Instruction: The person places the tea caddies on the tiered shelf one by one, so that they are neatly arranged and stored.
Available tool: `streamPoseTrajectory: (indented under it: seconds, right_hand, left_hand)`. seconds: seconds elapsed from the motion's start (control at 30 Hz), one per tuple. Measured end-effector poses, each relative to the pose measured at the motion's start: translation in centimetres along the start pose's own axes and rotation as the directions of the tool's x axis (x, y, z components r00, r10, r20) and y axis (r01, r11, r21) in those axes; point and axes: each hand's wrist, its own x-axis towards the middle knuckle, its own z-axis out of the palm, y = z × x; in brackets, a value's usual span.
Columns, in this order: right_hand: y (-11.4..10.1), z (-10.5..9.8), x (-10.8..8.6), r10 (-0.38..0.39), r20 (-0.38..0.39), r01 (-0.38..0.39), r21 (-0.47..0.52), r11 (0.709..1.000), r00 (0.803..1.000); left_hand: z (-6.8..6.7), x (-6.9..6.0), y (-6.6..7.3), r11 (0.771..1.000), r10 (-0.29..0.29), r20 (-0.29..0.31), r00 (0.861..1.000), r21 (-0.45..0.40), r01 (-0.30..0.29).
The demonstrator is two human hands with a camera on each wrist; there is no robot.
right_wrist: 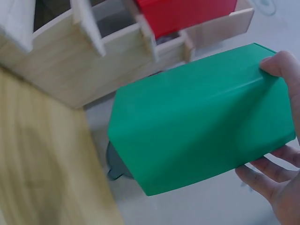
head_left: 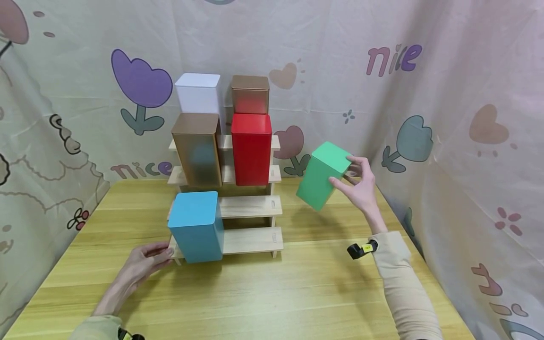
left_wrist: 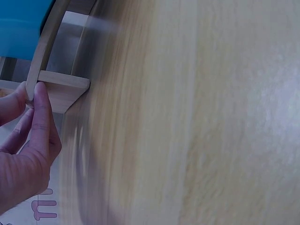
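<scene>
My right hand (head_left: 359, 186) grips a green box (head_left: 325, 174) near its top, thumb on one side and fingers on the other. Tilted, the box hangs in the air to the right of a stepped wooden rack (head_left: 250, 240). In the right wrist view the green box (right_wrist: 201, 122) fills the middle, with the thumb (right_wrist: 281, 65) on its edge. My left hand (head_left: 146, 262) pinches the left end of the rack's lowest shelf, and the left wrist view shows this shelf end (left_wrist: 35, 77) between thumb and fingers. Close by, a blue box (head_left: 196, 231) sits on that shelf.
Higher on the rack stand a bronze box (head_left: 197, 151), a red box (head_left: 251, 151), a white box (head_left: 199, 92) and a smaller brown box (head_left: 250, 94). The rack stands on a wooden table (head_left: 272, 297). Patterned cloth (head_left: 331, 56) hangs behind and at both sides.
</scene>
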Motion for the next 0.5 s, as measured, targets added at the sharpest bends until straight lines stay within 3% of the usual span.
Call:
streamPoseTrajectory:
  seconds: [0.17, 0.5]
  right_hand:
    - [0.3, -0.2, 0.5, -0.037, 0.016, 0.037, 0.003, 0.999, 0.999]
    - [-2.1, -0.1, -0.2, -0.075, 0.085, 0.077, -0.025, 0.997, 0.994]
  left_hand:
    - [-0.1, 0.1, 0.1, 1.000, -0.005, 0.003, 1.000, -0.004, 0.005]
    - [0.0, -0.1, 0.1, 1.000, -0.007, 0.005, 1.000, -0.012, 0.007]
